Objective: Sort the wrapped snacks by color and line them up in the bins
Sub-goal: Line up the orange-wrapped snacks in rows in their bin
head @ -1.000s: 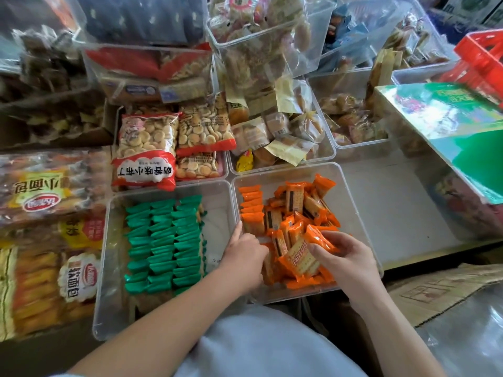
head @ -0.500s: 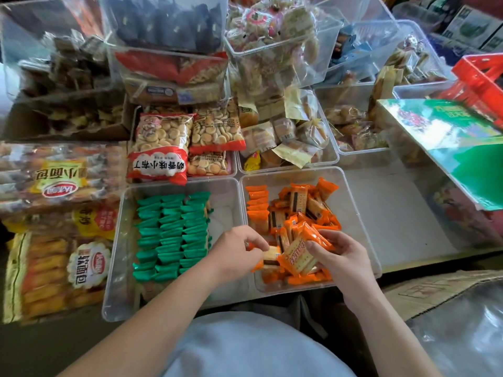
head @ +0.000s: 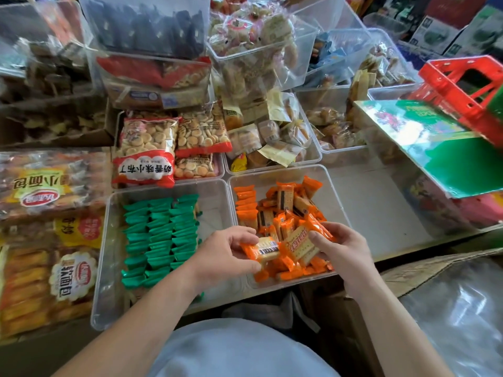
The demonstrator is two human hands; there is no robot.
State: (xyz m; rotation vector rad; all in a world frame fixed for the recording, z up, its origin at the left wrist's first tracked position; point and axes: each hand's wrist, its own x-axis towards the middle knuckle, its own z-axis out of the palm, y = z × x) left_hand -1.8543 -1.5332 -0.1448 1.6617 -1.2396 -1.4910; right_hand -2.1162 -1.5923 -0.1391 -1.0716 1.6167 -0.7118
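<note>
Left hand has come up out of the pile, fingers and thumb now pinching one orange pack barcode up, lower centre. My right hand curls round an orange stack. Both over the orange bin; short lined row at its upper left. Green packs lined in the left bin
</note>
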